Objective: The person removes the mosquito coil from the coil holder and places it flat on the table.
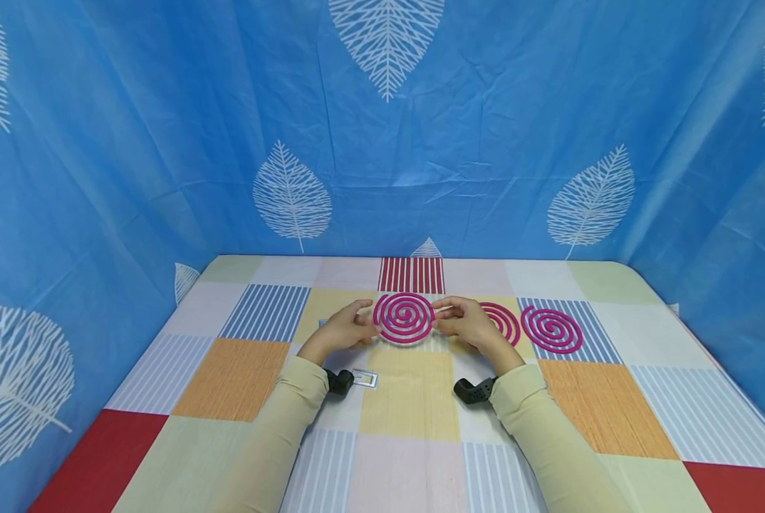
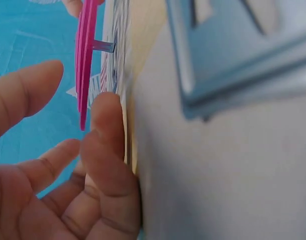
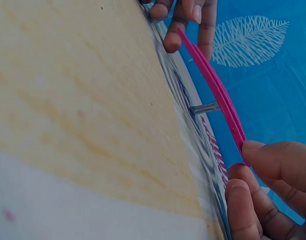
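A pink spiral mosquito coil (image 1: 404, 318) sits raised above the table on a thin metal stand (image 3: 206, 107). At its right edge, my right hand (image 1: 466, 324) pinches the rim between thumb and finger, seen in the right wrist view. On the other side my left hand (image 1: 342, 329) is spread around the coil's left edge; in the left wrist view its thumb and fingers stand apart from the coil (image 2: 86, 60). A second pink coil (image 1: 509, 326) lies partly hidden behind the right hand.
Another pink coil (image 1: 552, 330) lies farther right on the patterned tablecloth (image 1: 408, 399). A flat metal stand (image 1: 365, 378) lies beside the left wrist. Blue curtains (image 1: 472, 128) with white leaf prints surround the table's back and sides.
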`<move>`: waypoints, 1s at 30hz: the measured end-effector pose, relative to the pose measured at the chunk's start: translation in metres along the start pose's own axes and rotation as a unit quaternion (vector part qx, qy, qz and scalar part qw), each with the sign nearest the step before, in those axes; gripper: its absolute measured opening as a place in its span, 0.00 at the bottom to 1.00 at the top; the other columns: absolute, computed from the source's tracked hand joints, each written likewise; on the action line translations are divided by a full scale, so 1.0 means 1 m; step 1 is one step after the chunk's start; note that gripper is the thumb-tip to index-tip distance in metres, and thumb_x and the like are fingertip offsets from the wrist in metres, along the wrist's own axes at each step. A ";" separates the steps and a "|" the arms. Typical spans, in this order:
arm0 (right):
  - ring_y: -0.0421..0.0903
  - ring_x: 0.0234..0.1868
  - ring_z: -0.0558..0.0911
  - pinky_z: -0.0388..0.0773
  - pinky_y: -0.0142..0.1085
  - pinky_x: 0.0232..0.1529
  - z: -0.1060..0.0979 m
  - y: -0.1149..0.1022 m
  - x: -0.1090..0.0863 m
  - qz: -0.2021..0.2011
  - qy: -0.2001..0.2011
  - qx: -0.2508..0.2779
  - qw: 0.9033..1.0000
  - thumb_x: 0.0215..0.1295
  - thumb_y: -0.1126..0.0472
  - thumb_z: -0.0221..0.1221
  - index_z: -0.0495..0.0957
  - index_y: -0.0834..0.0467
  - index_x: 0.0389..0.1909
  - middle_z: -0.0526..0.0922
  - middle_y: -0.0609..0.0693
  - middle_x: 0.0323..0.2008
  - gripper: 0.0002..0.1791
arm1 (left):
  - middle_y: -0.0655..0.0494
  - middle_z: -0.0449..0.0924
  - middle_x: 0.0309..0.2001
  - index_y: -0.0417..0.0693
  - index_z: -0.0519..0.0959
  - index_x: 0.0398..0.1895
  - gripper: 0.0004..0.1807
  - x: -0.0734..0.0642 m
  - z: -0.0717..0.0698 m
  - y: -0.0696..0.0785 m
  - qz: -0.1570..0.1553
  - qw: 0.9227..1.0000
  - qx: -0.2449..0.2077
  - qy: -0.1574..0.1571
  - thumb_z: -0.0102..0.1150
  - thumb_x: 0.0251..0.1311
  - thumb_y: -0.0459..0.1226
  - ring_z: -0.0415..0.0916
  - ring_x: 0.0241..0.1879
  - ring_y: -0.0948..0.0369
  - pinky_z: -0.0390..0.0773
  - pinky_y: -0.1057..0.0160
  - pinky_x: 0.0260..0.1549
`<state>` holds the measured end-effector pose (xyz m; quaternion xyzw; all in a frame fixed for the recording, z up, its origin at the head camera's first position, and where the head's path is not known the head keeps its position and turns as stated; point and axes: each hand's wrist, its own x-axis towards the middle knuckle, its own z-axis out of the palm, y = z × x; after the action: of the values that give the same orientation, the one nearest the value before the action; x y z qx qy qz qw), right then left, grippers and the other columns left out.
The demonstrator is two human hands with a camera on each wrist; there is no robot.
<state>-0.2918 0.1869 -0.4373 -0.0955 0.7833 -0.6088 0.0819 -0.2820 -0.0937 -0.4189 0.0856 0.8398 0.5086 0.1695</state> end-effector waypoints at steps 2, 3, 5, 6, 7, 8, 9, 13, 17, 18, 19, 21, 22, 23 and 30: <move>0.37 0.36 0.84 0.85 0.30 0.41 0.000 -0.001 0.000 0.002 -0.001 0.000 1.000 0.71 0.75 0.64 0.75 0.78 0.62 0.88 0.58 0.42 0.22 | 0.38 0.81 0.58 0.36 0.59 0.84 0.39 0.000 0.000 0.001 0.004 1.000 0.010 -0.007 0.63 0.75 0.33 0.85 0.38 0.57 0.75 0.67 0.32; 0.37 0.35 0.84 0.85 0.30 0.40 0.000 -0.001 0.000 0.002 -0.002 -0.002 1.000 0.71 0.75 0.64 0.74 0.78 0.63 0.88 0.58 0.42 0.23 | 0.37 0.82 0.57 0.35 0.58 0.84 0.39 -0.001 0.000 0.002 0.007 1.000 0.013 -0.011 0.63 0.75 0.33 0.85 0.38 0.57 0.75 0.67 0.32; 0.37 0.35 0.84 0.84 0.30 0.39 0.000 -0.001 0.000 0.005 -0.001 -0.004 1.000 0.70 0.75 0.65 0.73 0.77 0.64 0.88 0.58 0.42 0.24 | 0.39 0.83 0.54 0.35 0.58 0.84 0.39 -0.001 0.000 0.003 0.011 1.000 0.017 -0.018 0.63 0.74 0.32 0.84 0.36 0.57 0.75 0.66 0.32; 0.37 0.34 0.84 0.83 0.30 0.39 0.000 -0.001 0.000 0.005 -0.002 -0.006 1.000 0.70 0.75 0.65 0.72 0.77 0.65 0.88 0.58 0.42 0.25 | 0.40 0.84 0.52 0.34 0.58 0.84 0.39 -0.001 0.000 0.003 0.013 1.000 0.019 -0.021 0.62 0.74 0.32 0.84 0.36 0.58 0.74 0.66 0.32; 0.37 0.34 0.83 0.83 0.30 0.39 0.000 -0.001 0.000 0.006 -0.002 -0.008 1.000 0.70 0.75 0.65 0.72 0.77 0.66 0.88 0.57 0.41 0.26 | 0.41 0.84 0.51 0.34 0.58 0.84 0.39 -0.001 0.000 0.003 0.016 0.999 0.019 -0.023 0.62 0.74 0.32 0.84 0.35 0.58 0.74 0.66 0.32; 0.37 0.34 0.83 0.83 0.30 0.39 0.000 -0.002 0.000 0.006 -0.004 -0.010 1.000 0.69 0.74 0.65 0.71 0.76 0.67 0.88 0.57 0.41 0.27 | 0.42 0.85 0.49 0.34 0.59 0.84 0.39 -0.001 0.000 0.003 0.017 0.999 0.019 -0.023 0.62 0.74 0.32 0.83 0.35 0.58 0.74 0.66 0.32; 0.37 0.34 0.83 0.83 0.30 0.39 0.000 -0.002 0.000 0.007 -0.005 -0.010 1.000 0.69 0.74 0.65 0.71 0.76 0.68 0.88 0.57 0.41 0.28 | 0.42 0.85 0.48 0.34 0.59 0.84 0.39 -0.001 0.000 0.003 0.018 0.999 0.019 -0.022 0.62 0.74 0.32 0.83 0.35 0.58 0.74 0.65 0.32; 0.37 0.34 0.84 0.83 0.30 0.39 0.000 -0.002 0.000 0.008 -0.011 -0.014 1.000 0.69 0.74 0.64 0.70 0.77 0.70 0.88 0.59 0.42 0.30 | 0.44 0.84 0.45 0.34 0.60 0.83 0.39 -0.001 -0.001 0.003 0.020 1.000 0.017 -0.011 0.63 0.73 0.32 0.84 0.35 0.58 0.74 0.65 0.32; 0.38 0.35 0.84 0.84 0.30 0.39 0.000 -0.002 0.000 0.009 -0.012 -0.020 1.000 0.70 0.74 0.64 0.70 0.77 0.71 0.88 0.61 0.44 0.30 | 0.45 0.83 0.43 0.34 0.60 0.83 0.40 0.000 -0.001 0.003 0.025 1.000 0.009 -0.003 0.63 0.71 0.30 0.82 0.33 0.59 0.73 0.66 0.30; 0.38 0.35 0.84 0.84 0.31 0.40 0.000 -0.002 0.000 0.010 -0.012 -0.021 1.000 0.70 0.74 0.64 0.70 0.77 0.71 0.88 0.60 0.44 0.30 | 0.46 0.83 0.42 0.34 0.60 0.83 0.40 0.000 -0.001 0.004 0.026 1.000 0.005 -0.002 0.63 0.70 0.30 0.82 0.32 0.60 0.72 0.66 0.30; 0.38 0.35 0.84 0.84 0.31 0.40 0.000 -0.002 0.000 0.010 -0.012 -0.021 1.000 0.71 0.74 0.64 0.70 0.77 0.71 0.88 0.61 0.44 0.30 | 0.46 0.83 0.42 0.34 0.60 0.83 0.40 0.000 -0.001 0.004 0.027 1.000 0.001 -0.001 0.63 0.70 0.30 0.81 0.32 0.60 0.72 0.66 0.30; 0.38 0.35 0.84 0.84 0.31 0.40 0.000 -0.003 0.000 0.011 -0.013 -0.019 1.000 0.71 0.74 0.64 0.70 0.77 0.71 0.87 0.60 0.44 0.30 | 0.46 0.82 0.42 0.35 0.61 0.83 0.41 0.001 -0.001 0.004 0.026 1.000 -0.007 0.004 0.64 0.69 0.29 0.81 0.31 0.60 0.72 0.66 0.30; 0.38 0.35 0.84 0.84 0.31 0.40 0.000 -0.004 0.000 0.011 -0.013 -0.017 1.000 0.71 0.74 0.64 0.69 0.76 0.72 0.87 0.59 0.44 0.30 | 0.46 0.82 0.43 0.35 0.61 0.83 0.41 0.000 -0.001 0.004 0.026 1.000 -0.008 0.007 0.65 0.69 0.29 0.81 0.31 0.60 0.73 0.66 0.30; 0.38 0.35 0.84 0.84 0.31 0.40 0.000 -0.004 0.000 0.011 -0.013 -0.016 1.000 0.71 0.74 0.64 0.69 0.76 0.72 0.87 0.59 0.44 0.30 | 0.46 0.82 0.43 0.36 0.62 0.83 0.41 0.000 0.000 0.004 0.026 1.000 -0.010 0.010 0.65 0.69 0.29 0.81 0.32 0.60 0.73 0.65 0.30; 0.40 0.35 0.85 0.85 0.32 0.38 0.000 -0.007 -0.001 0.012 -0.012 -0.012 1.000 0.72 0.73 0.64 0.69 0.74 0.73 0.86 0.57 0.44 0.31 | 0.43 0.83 0.46 0.37 0.63 0.83 0.41 -0.001 -0.002 0.005 0.041 0.999 -0.003 0.023 0.66 0.68 0.28 0.80 0.33 0.59 0.75 0.65 0.31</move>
<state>-0.2907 0.1855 -0.4300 -0.0950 0.7907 -0.5969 0.0975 -0.2815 -0.0931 -0.4137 0.1077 0.8375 0.5199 0.1295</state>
